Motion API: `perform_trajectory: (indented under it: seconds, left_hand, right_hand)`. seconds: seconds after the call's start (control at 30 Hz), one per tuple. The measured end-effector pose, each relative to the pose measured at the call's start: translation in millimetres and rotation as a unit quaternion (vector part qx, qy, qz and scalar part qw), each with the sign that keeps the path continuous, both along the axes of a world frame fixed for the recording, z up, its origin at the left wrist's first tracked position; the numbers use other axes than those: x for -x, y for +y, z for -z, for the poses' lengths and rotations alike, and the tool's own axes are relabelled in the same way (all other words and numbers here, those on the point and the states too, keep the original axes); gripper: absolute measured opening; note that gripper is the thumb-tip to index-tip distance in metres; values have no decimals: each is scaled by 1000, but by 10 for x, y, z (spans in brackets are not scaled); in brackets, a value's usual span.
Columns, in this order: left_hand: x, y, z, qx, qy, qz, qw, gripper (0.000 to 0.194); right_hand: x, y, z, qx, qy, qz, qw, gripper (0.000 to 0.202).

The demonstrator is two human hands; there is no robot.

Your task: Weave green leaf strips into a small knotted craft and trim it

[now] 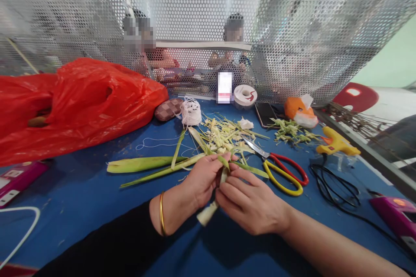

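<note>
A pale green plant stalk [208,213] with folded leaf strips is held between my two hands above the blue table. My left hand [203,179], a gold bangle at its wrist, pinches the upper part of the stalk. Fingers of my right hand [255,203] curl round the same stalk from the other side. Long green leaves [143,164] lie to the left of my hands. Just right of them rest open scissors [284,173] with red and yellow handles. Leaf scraps [221,132] are heaped beyond my fingers.
A red plastic bag [107,104] fills the left side. White string [191,112], a ribbon spool [245,95] and a phone [265,114] stand at the back. At right are a yellow glue gun [338,142] and its black cable. Two people sit behind the perforated screen [195,4].
</note>
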State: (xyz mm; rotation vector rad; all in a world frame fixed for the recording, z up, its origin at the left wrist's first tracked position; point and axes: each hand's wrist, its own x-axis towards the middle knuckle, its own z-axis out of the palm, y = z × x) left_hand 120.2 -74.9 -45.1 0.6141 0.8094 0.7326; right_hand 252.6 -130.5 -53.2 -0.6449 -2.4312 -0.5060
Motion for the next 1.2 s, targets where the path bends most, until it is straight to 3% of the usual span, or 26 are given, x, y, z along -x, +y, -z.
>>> perform_trajectory:
  seconds: [0.07, 0.13, 0.23, 0.33, 0.37, 0.4, 0.43, 0.47, 0.5, 0.57, 0.67, 0.73, 0.77, 0.83, 0.93, 1.07, 1.2]
  left_hand:
    - [15, -9, -29, -33, 29, 9, 999, 14]
    - [29, -12, -55, -50, 55, 28, 997, 16]
    - [35, -12, -78, -67, 69, 32, 995, 17]
    - [30, -7, -77, -74, 67, 14, 995, 15]
    - [28, -4, -74, -72, 68, 13, 995, 14]
    - [27, 1, -71, -70, 70, 14, 995, 14]
    - [27, 7, -69, -69, 72, 14, 995, 13]
    - [29, 13, -68, -66, 74, 11, 995, 14]
    - [32, 18, -68, -60, 75, 6, 995, 14]
    - [42, 27, -70, -45, 76, -4, 996, 17]
    - [54, 31, -73, -21, 84, -3, 996, 20]
    - [58, 36, -72, -12, 87, 2, 996, 22]
    - [60, 44, -71, -9, 85, 3, 996, 22]
    - [68, 72, -69, 1, 73, 0, 997, 22]
    - [87, 134, -63, 43, 47, -7, 998, 23]
    - [92, 168, -34, 78, 35, 12, 996, 23]
    - [52, 107, -4, 49, 46, 23, 997, 12]
  right_hand:
    - [-50, -4, -33, 45, 155, 14, 987, 19]
    - [-107, 23, -69, 132, 352, 82, 923, 14]
    - [-181, 121, -99, 346, 559, 172, 734, 10]
    - [-219, 226, -101, 558, 598, 182, 546, 30]
    - [-222, 248, -101, 604, 589, 184, 505, 34]
    - [-221, 261, -100, 630, 578, 191, 483, 37]
    - [-217, 264, -98, 635, 566, 203, 484, 38]
    - [-211, 259, -95, 621, 555, 220, 508, 39]
    - [-204, 246, -88, 589, 541, 240, 550, 39]
    - [-192, 204, -68, 493, 490, 278, 663, 39]
    - [-190, 135, -40, 327, 342, 303, 827, 28]
    - [-204, 112, -45, 236, 232, 273, 903, 13]
    - [-214, 109, -56, 213, 188, 243, 928, 8]
    - [-238, 119, -92, 215, 127, 169, 953, 16]
    - [-268, 153, -140, 229, 84, 101, 965, 28]
    - [-291, 182, -155, 97, 11, 73, 993, 26]
    - [-307, 154, -153, -28, -18, 45, 998, 26]
